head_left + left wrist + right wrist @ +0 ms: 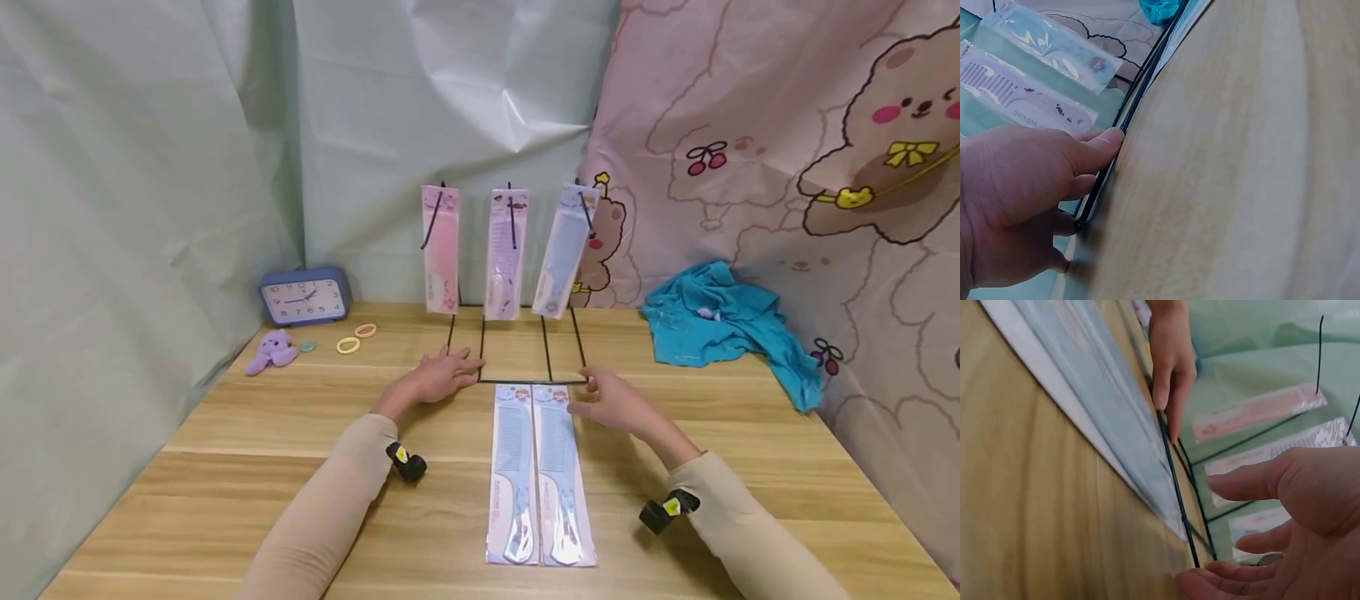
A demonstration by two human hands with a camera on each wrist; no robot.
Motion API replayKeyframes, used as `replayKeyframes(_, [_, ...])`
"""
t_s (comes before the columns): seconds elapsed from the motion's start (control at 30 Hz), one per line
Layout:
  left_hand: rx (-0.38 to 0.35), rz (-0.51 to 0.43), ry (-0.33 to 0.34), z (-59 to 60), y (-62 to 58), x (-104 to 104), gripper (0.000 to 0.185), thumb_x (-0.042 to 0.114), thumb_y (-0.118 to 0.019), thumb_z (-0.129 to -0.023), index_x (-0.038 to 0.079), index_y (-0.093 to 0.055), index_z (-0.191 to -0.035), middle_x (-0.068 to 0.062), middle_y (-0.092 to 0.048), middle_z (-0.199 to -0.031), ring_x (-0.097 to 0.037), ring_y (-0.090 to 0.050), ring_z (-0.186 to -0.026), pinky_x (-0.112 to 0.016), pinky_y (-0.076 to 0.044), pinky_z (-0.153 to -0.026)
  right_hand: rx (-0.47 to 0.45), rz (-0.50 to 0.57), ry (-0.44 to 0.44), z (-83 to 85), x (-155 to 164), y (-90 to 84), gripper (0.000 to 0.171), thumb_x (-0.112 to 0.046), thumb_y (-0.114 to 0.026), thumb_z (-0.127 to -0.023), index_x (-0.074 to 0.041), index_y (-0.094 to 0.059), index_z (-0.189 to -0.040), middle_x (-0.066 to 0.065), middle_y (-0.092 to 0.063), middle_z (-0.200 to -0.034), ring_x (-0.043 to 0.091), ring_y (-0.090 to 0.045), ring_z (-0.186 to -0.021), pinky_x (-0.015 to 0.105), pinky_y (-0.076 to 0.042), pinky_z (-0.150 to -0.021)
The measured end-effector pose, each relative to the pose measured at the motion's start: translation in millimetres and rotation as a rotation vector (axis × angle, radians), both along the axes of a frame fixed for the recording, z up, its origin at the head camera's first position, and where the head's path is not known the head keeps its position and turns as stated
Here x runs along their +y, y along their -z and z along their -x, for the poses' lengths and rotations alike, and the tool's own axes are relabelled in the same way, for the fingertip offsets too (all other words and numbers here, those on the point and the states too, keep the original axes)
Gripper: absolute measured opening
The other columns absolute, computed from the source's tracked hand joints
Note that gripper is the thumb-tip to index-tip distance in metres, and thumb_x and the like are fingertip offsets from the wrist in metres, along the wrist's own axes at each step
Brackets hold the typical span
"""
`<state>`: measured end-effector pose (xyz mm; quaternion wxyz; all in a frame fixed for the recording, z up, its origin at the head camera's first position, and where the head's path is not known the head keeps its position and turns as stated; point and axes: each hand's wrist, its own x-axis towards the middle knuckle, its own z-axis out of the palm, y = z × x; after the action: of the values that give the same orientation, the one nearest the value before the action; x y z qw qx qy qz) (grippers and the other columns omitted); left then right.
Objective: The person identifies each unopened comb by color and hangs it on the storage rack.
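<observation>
Wire rack (pixel 514 360) base under my left hand (pixel 438 377), two packaged combs (pixel 538 471) flat on the table (pixel 225 467) between my hands.

Far left of my left hand: clock (pixel 305 297), purple plush (pixel 272 350), hair ties (pixel 355 338). Left hand lies flat, fingers straight, tips pressing the rack's front-left corner wire; the left wrist view shows a fingertip (pixel 1109 140) on the black wire (pixel 1124 128). Rack stands just ahead of both hands, three combs (pixel 504 250) hanging on its hooks. Loose comb packs lie side by side, long axis running toward me, top ends just short of the rack's front wire. Right hand (pixel 611 400) is nearer them, just right of their top ends, hovering relaxed, fingers loosely spread, holding nothing. Beyond my right hand: teal cloth (pixel 720 321).
</observation>
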<state>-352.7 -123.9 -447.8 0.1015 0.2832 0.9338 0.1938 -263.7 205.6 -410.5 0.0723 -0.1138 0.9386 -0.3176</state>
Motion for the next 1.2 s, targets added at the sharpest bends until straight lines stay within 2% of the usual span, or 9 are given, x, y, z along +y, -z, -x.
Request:
replayKeyframes(0.13, [0.000, -0.005, 0.001, 0.3, 0.4, 1.5, 0.049, 0.040, -0.044, -0.107, 0.024, -0.042, -0.154, -0.015, -0.021, -0.163, -0.052, -0.007, -0.146, -0.074, -0.001, -0.111, 0.003, -0.060, -0.042, -15.1, -5.7, -0.7, 0.081, -0.028, -0.077, -0.088, 0.010, -0.036, -0.147, 0.028, -0.058, -0.122, 0.032, -0.060, -0.101, 0.046, -0.055, -0.081])
replayKeyframes(0.3, [-0.010, -0.001, 0.008, -0.3, 0.1, 5.2, 0.049, 0.040, -0.044, -0.107, 0.025, -0.042, -0.154, -0.014, -0.020, -0.164, -0.051, -0.006, -0.146, -0.074, -0.001, -0.111, 0.010, -0.137, -0.021, -35.3, -16.8, 5.4, 0.104, -0.046, -0.084, -0.079, 0.009, -0.030, -0.151, 0.035, -0.048, -0.132, 0.038, -0.058, -0.110, 0.053, -0.052, -0.090])
replayKeyframes(0.5, [-0.017, 0.010, 0.004, -2.0, -0.3, 5.9, 0.050, 0.040, -0.044, -0.107, 0.025, -0.042, -0.154, -0.015, -0.020, -0.164, -0.051, -0.006, -0.146, -0.074, -0.001, -0.111, 0.043, -0.186, -0.025, -46.9, -24.7, 15.7, 0.124, -0.052, -0.090, -0.066, 0.011, -0.026, -0.152, 0.036, -0.042, -0.131, 0.034, -0.057, -0.100, 0.048, -0.055, -0.085])
replayKeyframes(0.6, [-0.012, 0.006, -0.001, -1.8, -0.8, 5.1, 0.049, 0.040, -0.044, -0.107, 0.025, -0.042, -0.154, -0.015, -0.020, -0.164, -0.051, -0.006, -0.146, -0.074, -0.001, -0.111, 0.023, -0.200, -0.036, -44.6, -20.9, 14.1, 0.119, -0.045, -0.093, -0.067, 0.012, -0.030, -0.149, 0.034, -0.042, -0.131, 0.037, -0.057, -0.106, 0.050, -0.053, -0.090])
replayKeyframes(0.73, [-0.002, 0.009, -0.003, -0.9, -0.7, 3.2, 0.049, 0.039, -0.044, -0.107, 0.024, -0.042, -0.154, -0.015, -0.020, -0.163, -0.052, -0.006, -0.146, -0.074, -0.002, -0.111, -0.050, -0.194, -0.047, -38.4, -8.4, 5.1, 0.104, -0.025, -0.095, -0.067, 0.013, -0.036, -0.144, 0.031, -0.047, -0.131, 0.039, -0.055, -0.114, 0.054, -0.049, -0.096])
replayKeyframes(0.87, [-0.006, 0.017, -0.006, -0.3, 0.6, 1.2, 0.049, 0.040, -0.044, -0.107, 0.025, -0.042, -0.154, -0.014, -0.020, -0.164, -0.051, -0.006, -0.146, -0.073, -0.002, -0.111, -0.153, -0.127, -0.045, -33.6, 4.1, -1.9, 0.086, -0.008, -0.093, -0.067, 0.011, -0.042, -0.134, 0.022, -0.059, -0.106, 0.032, -0.064, -0.086, 0.048, -0.058, -0.070])
replayKeyframes(0.97, [-0.007, 0.006, -0.007, -0.5, 1.2, 0.4, 0.049, 0.039, -0.044, -0.107, 0.023, -0.042, -0.154, -0.015, -0.020, -0.164, -0.052, -0.006, -0.146, -0.074, -0.001, -0.111, -0.232, -0.086, -0.037, -31.1, 12.7, -4.8, 0.078, -0.005, -0.091, -0.069, 0.007, -0.043, -0.129, 0.015, -0.057, -0.092, 0.024, -0.060, -0.066, 0.039, -0.055, -0.053])
replayKeyframes(1.1, [-0.014, -0.001, -0.009, -0.8, 0.5, 0.5, 0.050, 0.039, -0.044, -0.107, 0.022, -0.042, -0.154, -0.016, -0.020, -0.164, -0.052, -0.006, -0.146, -0.074, 0.000, -0.111, -0.308, -0.033, -0.070, -27.5, 27.0, -13.3, 0.074, -0.004, -0.088, -0.074, 0.005, -0.042, -0.130, 0.015, -0.057, -0.096, 0.023, -0.061, -0.070, 0.037, -0.057, -0.055])
replayKeyframes(1.2, [-0.017, 0.002, -0.013, -1.0, -0.8, 0.5, 0.050, 0.040, -0.044, -0.107, 0.023, -0.041, -0.154, -0.015, -0.019, -0.164, -0.051, -0.005, -0.146, -0.073, 0.000, -0.111, -0.305, 0.002, -0.108, -24.4, 38.6, -27.5, 0.058, -0.002, -0.083, -0.078, 0.004, -0.050, -0.125, 0.015, -0.060, -0.097, 0.025, -0.062, -0.078, 0.039, -0.059, -0.057])
